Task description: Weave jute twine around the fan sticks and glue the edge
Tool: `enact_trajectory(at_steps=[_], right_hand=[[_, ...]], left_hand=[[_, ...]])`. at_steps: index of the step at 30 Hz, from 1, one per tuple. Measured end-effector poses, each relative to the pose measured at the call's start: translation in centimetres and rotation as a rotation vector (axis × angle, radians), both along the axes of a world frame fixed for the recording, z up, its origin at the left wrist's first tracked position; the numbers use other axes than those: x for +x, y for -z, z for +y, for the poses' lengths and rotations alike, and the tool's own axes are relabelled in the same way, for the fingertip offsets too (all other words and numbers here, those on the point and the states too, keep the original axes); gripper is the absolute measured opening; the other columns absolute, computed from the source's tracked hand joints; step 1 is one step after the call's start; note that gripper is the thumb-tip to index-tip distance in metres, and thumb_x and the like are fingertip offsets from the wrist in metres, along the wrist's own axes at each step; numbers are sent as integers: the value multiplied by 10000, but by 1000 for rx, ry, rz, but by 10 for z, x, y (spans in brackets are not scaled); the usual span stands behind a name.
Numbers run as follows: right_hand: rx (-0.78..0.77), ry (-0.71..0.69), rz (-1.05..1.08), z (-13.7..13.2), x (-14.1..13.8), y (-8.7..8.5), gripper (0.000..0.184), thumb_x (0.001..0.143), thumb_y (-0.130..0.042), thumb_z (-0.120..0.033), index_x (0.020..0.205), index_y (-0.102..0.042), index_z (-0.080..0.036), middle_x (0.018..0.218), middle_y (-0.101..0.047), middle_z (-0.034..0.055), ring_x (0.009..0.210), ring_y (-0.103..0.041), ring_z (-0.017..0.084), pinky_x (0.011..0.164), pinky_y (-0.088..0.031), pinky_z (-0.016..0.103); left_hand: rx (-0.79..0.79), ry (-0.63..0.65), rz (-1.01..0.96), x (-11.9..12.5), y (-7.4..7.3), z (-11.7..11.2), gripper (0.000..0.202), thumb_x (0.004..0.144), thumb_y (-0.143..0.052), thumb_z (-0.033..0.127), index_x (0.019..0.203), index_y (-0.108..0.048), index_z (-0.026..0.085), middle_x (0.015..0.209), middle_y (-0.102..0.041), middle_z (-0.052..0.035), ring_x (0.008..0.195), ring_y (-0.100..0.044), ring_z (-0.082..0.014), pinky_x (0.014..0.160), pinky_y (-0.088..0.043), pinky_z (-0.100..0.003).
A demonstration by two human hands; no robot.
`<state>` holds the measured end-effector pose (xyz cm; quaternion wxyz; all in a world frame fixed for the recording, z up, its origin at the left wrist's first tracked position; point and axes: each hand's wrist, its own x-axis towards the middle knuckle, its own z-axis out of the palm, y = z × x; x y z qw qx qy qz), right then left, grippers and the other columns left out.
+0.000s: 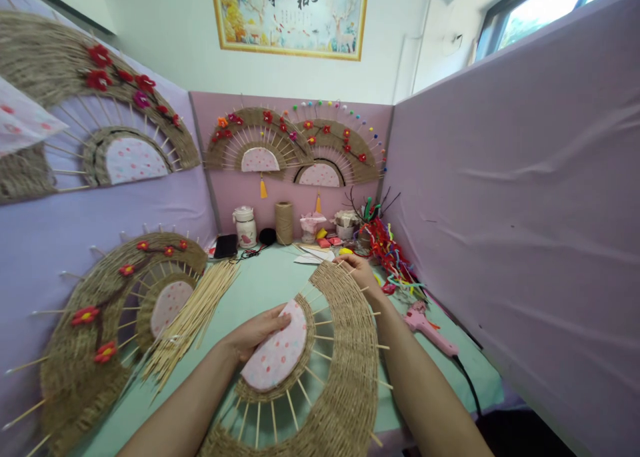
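A half-round fan woven from brown twine over thin bamboo sticks is tilted above the table in front of me. White cloth with pink spots covers its inner half-disc. My left hand grips this half-disc, thumb on top and the other fingers mostly hidden beneath. At the far end of the woven band, my right hand has its fingers closed on the edge near a stick. Bare stick ends stick out along the outer rim.
Left of the fan lie loose bamboo sticks and a flower-decorated fan. A pink glue gun with a black cord rests at right, near colourful pipe cleaners. A twine spool and a lidded jar stand at the back. Partitions enclose the table.
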<state>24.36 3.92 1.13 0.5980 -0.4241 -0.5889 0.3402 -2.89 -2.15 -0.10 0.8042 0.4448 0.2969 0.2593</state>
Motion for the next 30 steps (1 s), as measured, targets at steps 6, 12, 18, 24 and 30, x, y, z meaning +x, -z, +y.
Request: enact_trajectory(at_steps=[6,12,18,24,30], right_hand=[[47,83,16,6,4,3,207,676,-621,-386,736,-657,-190,702,-615,12,668,-517,156,646,-400,275],[52,99,20,13,7,8,234,672,-622,-392,771,-672,-186,742,-632,20,678,-522,153,654,-400,276],[17,68,35,17,8,12,255,659,-642,-412,763,-674,-180,663,-598,1,625,-497,137,594,-374,260],[-6,52,75,17,8,12,283,648,-649,-449,743,-648,-182,605,-544,-16,559,-443,119,544,-340,249],[-53,12,91,20,7,14,297,635,-665,-461,746,-637,-186,615,-547,-20,555,-443,114,540,-341,244]], left_hand=[[-15,18,30,4,2,-2,451,715,-739,313,1107,-580,157,908,-697,-67,713,-667,-157,665,-536,-259],[-17,61,52,8,5,-1,420,722,-730,336,1072,-585,154,937,-691,-78,746,-666,-167,688,-533,-272],[-27,73,40,8,7,-2,430,754,-704,318,1127,-563,158,953,-693,-84,745,-668,-161,685,-534,-270],[-34,78,54,9,9,-1,491,756,-704,302,1196,-535,165,977,-693,-90,741,-670,-160,678,-536,-267],[-39,58,60,10,8,-2,462,743,-715,290,1163,-568,164,926,-703,-75,714,-671,-158,663,-533,-257]])
